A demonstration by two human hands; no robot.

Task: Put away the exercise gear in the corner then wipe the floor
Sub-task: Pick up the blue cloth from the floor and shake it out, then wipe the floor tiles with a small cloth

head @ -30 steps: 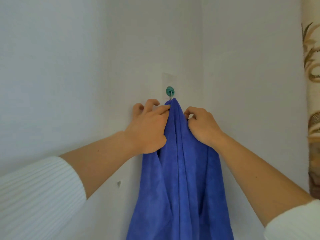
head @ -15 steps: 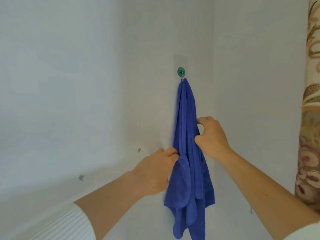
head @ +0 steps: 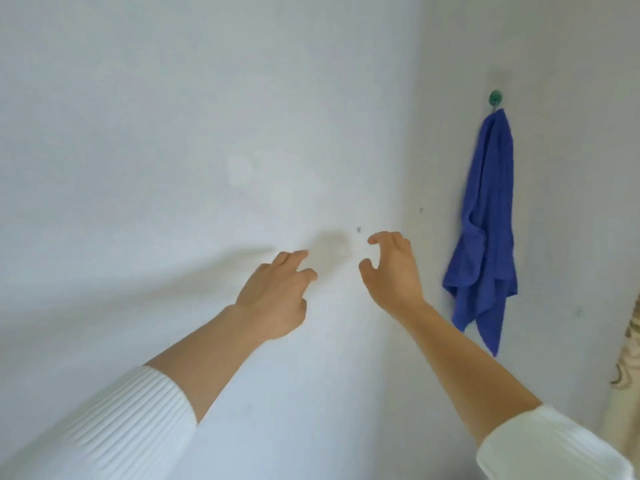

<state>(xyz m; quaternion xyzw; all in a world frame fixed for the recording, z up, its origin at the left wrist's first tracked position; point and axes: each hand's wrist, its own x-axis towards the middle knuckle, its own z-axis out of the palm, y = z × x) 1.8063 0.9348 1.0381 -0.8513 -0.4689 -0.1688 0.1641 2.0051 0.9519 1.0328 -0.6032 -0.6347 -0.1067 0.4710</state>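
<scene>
A blue cloth (head: 486,216) hangs by its top from a small green wall hook (head: 495,97) near the room corner, at the right of the head view. Nothing touches it. My left hand (head: 277,296) is raised in front of the white wall, left of the cloth, fingers loosely bent and holding nothing. My right hand (head: 391,268) is beside it, closer to the cloth but apart from it, fingers relaxed and spread, also with nothing in it. No exercise gear and no floor are in view.
White walls (head: 173,133) meet in a corner (head: 420,150) left of the cloth. A patterned curtain (head: 628,368) edges the frame at the lower right. Small dark marks dot the wall near my right hand.
Both hands have let go of the blue cloth and drawn away to the left. The view has swung left, so the cloth and hook now sit at the right.
</scene>
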